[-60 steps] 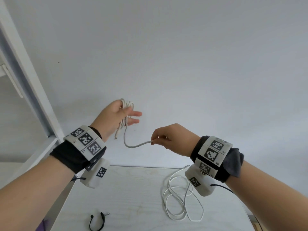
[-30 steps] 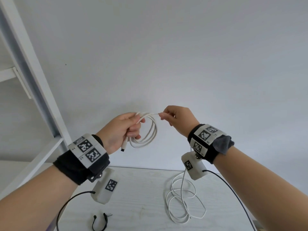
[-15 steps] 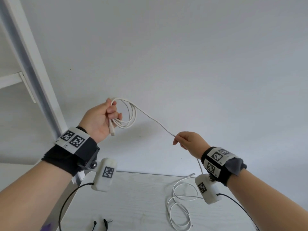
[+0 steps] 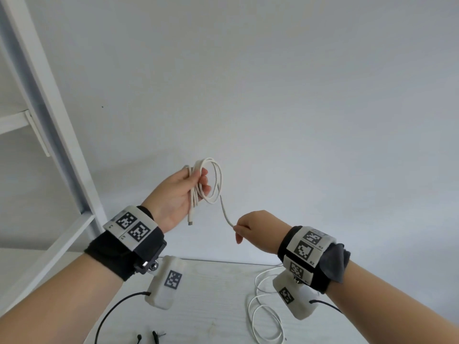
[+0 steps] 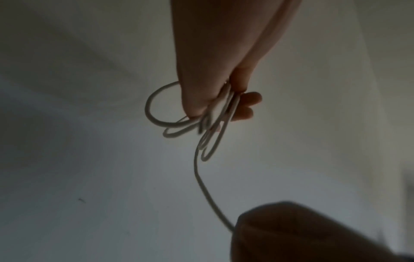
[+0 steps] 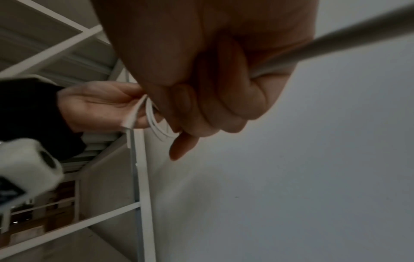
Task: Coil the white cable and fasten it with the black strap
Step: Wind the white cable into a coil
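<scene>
Black strap on table edge, untouched. Slack white cable loops beside it. Right hand pinches running strand; left hand clamps finished coils, plug dangling. Cable light, limp, likely springy: grip bundle where loops cross.

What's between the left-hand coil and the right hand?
Only one loose run of the white cable, from coil in left hand to right hand; head view.

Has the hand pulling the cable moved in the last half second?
Yes. The right hand now sits nearer the left hand; its height against the table edge looks roughly unchanged.
</scene>
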Demonstrator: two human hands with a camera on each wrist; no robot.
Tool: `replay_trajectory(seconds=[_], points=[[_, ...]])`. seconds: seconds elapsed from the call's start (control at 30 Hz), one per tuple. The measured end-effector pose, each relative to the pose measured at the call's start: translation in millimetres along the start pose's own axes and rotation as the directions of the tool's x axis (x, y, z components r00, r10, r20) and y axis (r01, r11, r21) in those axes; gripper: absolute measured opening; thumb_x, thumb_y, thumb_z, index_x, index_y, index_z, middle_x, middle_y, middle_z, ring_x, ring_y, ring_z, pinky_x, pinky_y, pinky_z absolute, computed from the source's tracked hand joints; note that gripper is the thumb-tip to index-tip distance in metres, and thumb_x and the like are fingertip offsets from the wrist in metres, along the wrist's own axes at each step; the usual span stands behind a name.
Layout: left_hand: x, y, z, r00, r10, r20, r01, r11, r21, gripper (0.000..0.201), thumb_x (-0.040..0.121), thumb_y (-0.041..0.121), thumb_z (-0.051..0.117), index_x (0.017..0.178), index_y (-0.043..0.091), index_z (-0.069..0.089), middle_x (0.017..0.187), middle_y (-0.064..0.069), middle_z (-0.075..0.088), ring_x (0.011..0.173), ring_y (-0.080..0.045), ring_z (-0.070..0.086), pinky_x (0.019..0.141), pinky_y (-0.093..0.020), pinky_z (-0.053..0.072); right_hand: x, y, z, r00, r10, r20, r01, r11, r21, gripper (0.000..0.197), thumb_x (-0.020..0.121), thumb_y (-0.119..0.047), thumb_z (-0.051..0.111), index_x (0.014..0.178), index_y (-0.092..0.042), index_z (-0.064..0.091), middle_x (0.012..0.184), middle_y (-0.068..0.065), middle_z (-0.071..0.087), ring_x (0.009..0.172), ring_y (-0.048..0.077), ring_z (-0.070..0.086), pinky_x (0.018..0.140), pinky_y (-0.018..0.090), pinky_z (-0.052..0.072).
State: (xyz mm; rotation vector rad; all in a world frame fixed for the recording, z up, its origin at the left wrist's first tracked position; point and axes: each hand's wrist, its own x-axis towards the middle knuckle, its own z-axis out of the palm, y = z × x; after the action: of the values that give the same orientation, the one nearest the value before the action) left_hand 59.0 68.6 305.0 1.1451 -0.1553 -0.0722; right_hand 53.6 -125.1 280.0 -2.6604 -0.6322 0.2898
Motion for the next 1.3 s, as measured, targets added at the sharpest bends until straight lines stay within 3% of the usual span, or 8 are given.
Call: replay_trajectory(seconds=[0.17,0.33,0.43,0.6,0.7,0.9,1.07,1.3], points=[[-9.1,-11.8,13.0,0.997,0.071,0.035,-0.079,0.902,0.424,0.021,0.099,0.016,0.037,0.091,0.008,0.055,0.084,0.000,0.073,0.082,-0.017,0.072,0.081,-0.026,0.053,-6.8,-24.4,-7.5,0.991,-0.119,0.059,0.122,0.991,-0.047,0.036,0.095,-0.027,0.039,0.076,-0.014,0.067,0.057,-0.009,0.047,0.055,0.007,0.043,0.058,0.022,0.035],[-14.6,-18.0,11.6,0.978,0.130,0.164,-0.209,0.569,0.795,0.019,0.097,0.020,0.044,0.091,0.007,0.056,0.079,0.009,0.069,0.072,0.005,0.065,0.072,-0.020,0.047,-11.2,-37.9,-22.0,0.978,-0.209,0.010,0.209,0.976,-0.061,0.035,0.095,-0.027,0.039,0.079,-0.013,0.067,0.066,-0.010,0.052,0.057,0.001,0.043,0.064,0.021,0.031],[-21.0,-18.2,10.7,0.971,0.110,0.213,-0.239,0.540,0.807,0.021,0.097,0.021,0.045,0.088,0.006,0.056,0.074,0.001,0.070,0.066,-0.001,0.064,0.067,-0.024,0.045,-11.0,-36.5,-34.1,0.970,-0.236,-0.060,0.234,0.971,-0.037,0.037,0.095,-0.026,0.041,0.062,-0.026,0.057,0.058,-0.016,0.049,0.055,-0.004,0.050,0.057,0.010,0.034],[-27.1,-17.9,9.5,0.960,0.055,0.274,-0.266,0.479,0.836,0.023,0.097,0.028,0.042,0.084,0.016,0.057,0.057,0.007,0.061,0.055,-0.006,0.054,0.063,-0.022,0.043,-5.8,-27.2,-40.0,0.961,-0.230,-0.155,0.225,0.973,-0.052,0.035,0.091,-0.039,0.045,0.072,-0.017,0.064,0.057,-0.009,0.049,0.053,0.006,0.043,0.055,0.020,0.033],[-24.8,-19.2,6.6,0.965,0.039,0.260,-0.245,0.497,0.832,0.025,0.097,0.023,0.043,0.077,0.008,0.048,0.054,0.008,0.051,0.051,-0.009,0.045,0.063,-0.033,0.046,-4.8,-22.6,-42.9,0.953,-0.225,-0.203,0.223,0.974,-0.032,0.033,0.086,-0.044,0.054,0.070,-0.017,0.063,0.052,-0.008,0.045,0.048,0.008,0.040,0.051,0.020,0.031],[-15.2,5.4,-22.2,0.996,0.038,0.085,-0.086,0.713,0.696,0.021,0.097,0.006,0.039,0.079,0.001,0.048,0.051,0.008,0.041,0.038,-0.001,0.038,0.049,-0.016,0.045,-11.9,23.7,-50.9,0.993,-0.071,-0.091,0.078,0.994,0.080,0.028,0.084,-0.035,0.061,0.059,-0.027,0.051,0.052,-0.010,0.043,0.046,0.004,0.039,0.050,0.019,0.036],[-16.7,11.7,-40.5,0.993,-0.084,0.077,0.010,0.734,0.679,0.024,0.097,0.005,0.037,0.079,0.011,0.052,0.053,0.004,0.036,0.039,-0.004,0.033,0.046,-0.016,0.043,-18.2,51.2,-64.0,0.988,0.000,-0.153,0.054,0.935,0.349,0.023,0.088,-0.021,0.057,0.066,-0.022,0.064,0.041,-0.013,0.040,0.040,0.003,0.031,0.044,0.018,0.031],[-29.8,4.7,-11.7,0.956,-0.201,0.212,0.069,0.862,0.502,0.037,0.087,0.042,0.047,0.078,0.008,0.058,0.048,0.007,0.031,0.042,-0.010,0.026,0.048,-0.019,0.042,5.1,44.2,-58.6,0.892,0.120,-0.436,0.064,0.921,0.385,0.026,0.088,-0.022,0.056,0.063,-0.021,0.061,0.051,-0.004,0.038,0.045,0.011,0.031,0.045,0.021,0.026]])
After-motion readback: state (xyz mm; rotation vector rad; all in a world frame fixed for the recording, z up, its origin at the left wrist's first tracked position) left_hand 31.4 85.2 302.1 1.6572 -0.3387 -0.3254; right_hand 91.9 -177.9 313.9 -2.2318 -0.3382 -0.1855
